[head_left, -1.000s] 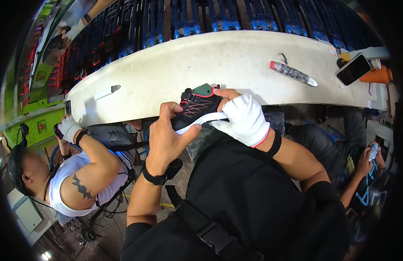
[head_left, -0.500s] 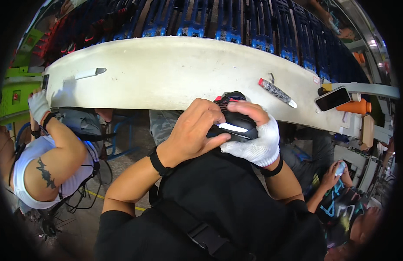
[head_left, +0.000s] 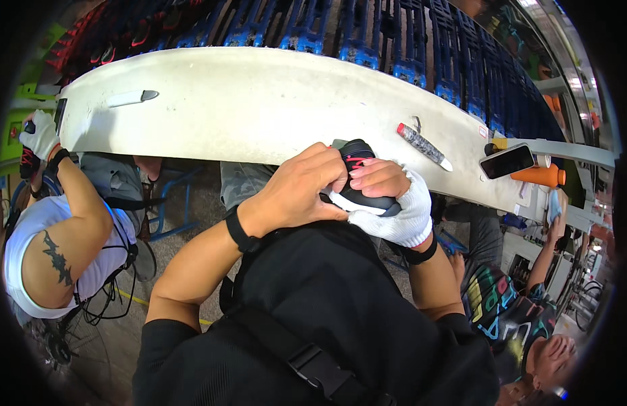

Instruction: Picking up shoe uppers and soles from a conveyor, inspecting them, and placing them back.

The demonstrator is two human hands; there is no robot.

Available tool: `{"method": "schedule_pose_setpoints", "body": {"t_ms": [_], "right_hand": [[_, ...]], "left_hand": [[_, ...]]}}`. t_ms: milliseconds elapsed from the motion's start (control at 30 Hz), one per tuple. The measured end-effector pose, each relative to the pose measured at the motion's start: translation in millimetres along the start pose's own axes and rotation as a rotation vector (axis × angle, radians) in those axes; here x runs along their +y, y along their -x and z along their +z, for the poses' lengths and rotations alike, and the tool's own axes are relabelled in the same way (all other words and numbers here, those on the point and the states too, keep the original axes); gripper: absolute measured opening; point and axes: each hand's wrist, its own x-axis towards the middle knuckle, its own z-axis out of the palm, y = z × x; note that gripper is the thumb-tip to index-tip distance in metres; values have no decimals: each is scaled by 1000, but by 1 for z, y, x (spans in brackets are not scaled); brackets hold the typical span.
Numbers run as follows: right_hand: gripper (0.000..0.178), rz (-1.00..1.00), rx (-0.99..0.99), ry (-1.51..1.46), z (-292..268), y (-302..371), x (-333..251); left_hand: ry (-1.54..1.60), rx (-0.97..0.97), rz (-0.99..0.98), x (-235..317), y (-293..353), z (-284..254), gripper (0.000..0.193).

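Observation:
A black shoe (head_left: pixel 359 201) with red laces and a white sole is held between my two hands, just off the near edge of the pale table. My bare left hand (head_left: pixel 301 184) has its fingers curled on the shoe's left side, thumb low against the sole. My right hand (head_left: pixel 400 208), in a white glove with bare fingertips, wraps the other side, fingers bent over the upper near the laces. Part of the shoe is hidden under my fingers.
On the pale table (head_left: pixel 212 101) lie a white grey-tipped tool (head_left: pixel 133 99), a red-ended wrapped tool (head_left: pixel 424 146), a phone (head_left: pixel 506 162) and an orange bottle (head_left: pixel 540 175). Blue slatted racks (head_left: pixel 357 34) run behind. Co-workers sit left and right.
The shoe has turned in my hands, showing more laces and white sole. The left co-worker's gloved hand now holds a dark shoe. The right co-worker's arm has stretched out toward the table end.

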Motion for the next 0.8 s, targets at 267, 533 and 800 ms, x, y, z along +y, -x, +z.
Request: {"method": "schedule_pose_setpoints", "body": {"t_ms": [267, 533, 800], "right_hand": [[34, 237, 666, -722, 29, 17, 13], [78, 238, 190, -275, 19, -32, 48], [38, 160, 515, -372, 57, -83, 54]], "left_hand": [[-513, 1, -53, -4, 24, -33, 55], [-320, 80, 10, 12, -20, -74, 74], [-133, -35, -379, 26, -50, -82, 78]]}}
